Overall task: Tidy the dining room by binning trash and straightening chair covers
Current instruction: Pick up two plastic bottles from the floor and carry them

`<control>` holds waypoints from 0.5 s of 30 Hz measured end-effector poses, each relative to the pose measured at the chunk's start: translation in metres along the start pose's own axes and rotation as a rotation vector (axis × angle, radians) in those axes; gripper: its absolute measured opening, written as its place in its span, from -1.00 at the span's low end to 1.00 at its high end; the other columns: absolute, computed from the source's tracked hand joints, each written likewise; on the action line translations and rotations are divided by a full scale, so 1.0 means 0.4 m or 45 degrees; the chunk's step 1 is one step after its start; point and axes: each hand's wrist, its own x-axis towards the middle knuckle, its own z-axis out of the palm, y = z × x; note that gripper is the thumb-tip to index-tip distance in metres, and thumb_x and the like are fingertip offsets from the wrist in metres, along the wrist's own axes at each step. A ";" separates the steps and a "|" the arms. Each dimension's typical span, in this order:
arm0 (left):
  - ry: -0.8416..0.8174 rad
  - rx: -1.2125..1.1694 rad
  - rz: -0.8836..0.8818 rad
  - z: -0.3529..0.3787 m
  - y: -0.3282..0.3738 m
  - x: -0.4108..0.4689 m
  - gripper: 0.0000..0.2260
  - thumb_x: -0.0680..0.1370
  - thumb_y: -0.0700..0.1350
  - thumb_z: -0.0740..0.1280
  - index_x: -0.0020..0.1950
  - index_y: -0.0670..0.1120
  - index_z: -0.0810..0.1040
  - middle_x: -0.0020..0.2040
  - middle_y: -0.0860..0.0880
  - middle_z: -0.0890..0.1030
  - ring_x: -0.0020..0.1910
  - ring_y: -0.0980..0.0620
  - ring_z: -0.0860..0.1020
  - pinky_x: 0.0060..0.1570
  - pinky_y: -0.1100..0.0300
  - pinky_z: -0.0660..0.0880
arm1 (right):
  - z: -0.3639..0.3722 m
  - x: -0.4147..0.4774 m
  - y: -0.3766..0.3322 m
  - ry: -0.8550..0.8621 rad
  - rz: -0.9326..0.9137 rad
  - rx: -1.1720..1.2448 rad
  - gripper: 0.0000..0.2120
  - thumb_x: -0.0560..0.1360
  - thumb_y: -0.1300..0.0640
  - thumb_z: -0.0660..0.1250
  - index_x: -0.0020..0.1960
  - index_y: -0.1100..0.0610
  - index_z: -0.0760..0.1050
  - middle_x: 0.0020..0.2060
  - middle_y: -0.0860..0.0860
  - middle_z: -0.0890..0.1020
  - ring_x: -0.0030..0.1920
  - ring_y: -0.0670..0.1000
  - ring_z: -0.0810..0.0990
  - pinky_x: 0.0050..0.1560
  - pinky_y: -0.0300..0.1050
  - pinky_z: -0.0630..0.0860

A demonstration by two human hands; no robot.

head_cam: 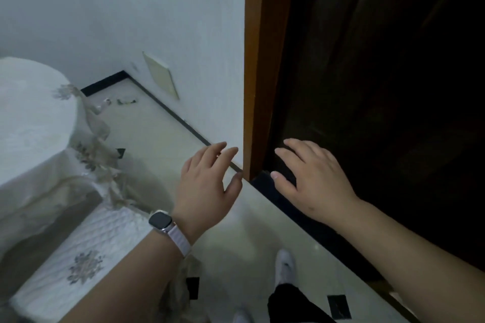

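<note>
- The left hand [207,181], with a grey smartwatch on a pale woven strap [160,220], hangs in the air, its grip slack, fingers spread and empty.
- The right hand [312,181] has the same loose, empty grip, near the brown wooden door frame [258,60].
- The white quilted chair cover with floral embroidery [86,252] lies at lower left, beside the white-clothed round bench [31,118].
- Small scraps of litter [126,101] lie on the pale tiled floor [157,134] near the wall corner.

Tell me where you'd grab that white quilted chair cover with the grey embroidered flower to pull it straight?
Probably pinch the white quilted chair cover at its hanging side edge, coming from the pale tiled floor side with the left hand. The seat top lies flat, offering nothing to pinch, and the round table's white cloth crowds the far side.
</note>
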 end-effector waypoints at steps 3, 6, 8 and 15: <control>-0.023 0.060 -0.055 0.031 -0.051 0.096 -0.55 0.53 0.11 0.21 0.38 0.00 0.47 0.35 -0.07 0.52 0.33 -0.14 0.45 0.30 -0.09 0.38 | 0.031 0.127 0.037 0.027 -0.070 0.048 -0.43 0.56 -0.23 0.01 0.38 0.06 0.47 0.36 0.03 0.48 0.37 0.09 0.41 0.33 0.08 0.37; -0.033 0.142 -0.102 0.050 -0.091 0.219 -0.55 0.52 0.11 0.23 0.37 -0.02 0.49 0.34 -0.07 0.52 0.32 -0.14 0.45 0.29 -0.07 0.37 | 0.061 0.274 0.078 0.086 -0.130 0.071 -0.46 0.57 -0.21 0.04 0.34 0.08 0.49 0.32 0.05 0.51 0.33 0.10 0.43 0.29 0.09 0.39; -0.022 0.193 -0.136 0.054 -0.110 0.300 -0.54 0.52 0.12 0.21 0.37 -0.02 0.49 0.34 -0.07 0.52 0.32 -0.13 0.45 0.29 -0.05 0.36 | 0.076 0.373 0.101 0.107 -0.170 0.088 -0.48 0.57 -0.20 0.05 0.33 0.09 0.50 0.32 0.05 0.51 0.32 0.11 0.45 0.30 0.11 0.39; 0.084 0.387 -0.238 0.041 -0.196 0.516 -0.55 0.50 0.12 0.25 0.34 -0.03 0.51 0.32 -0.08 0.54 0.27 -0.16 0.50 0.20 -0.07 0.42 | 0.097 0.698 0.145 0.184 -0.459 0.160 -0.51 0.56 -0.16 0.10 0.25 0.12 0.56 0.25 0.11 0.57 0.24 0.12 0.50 0.25 0.10 0.44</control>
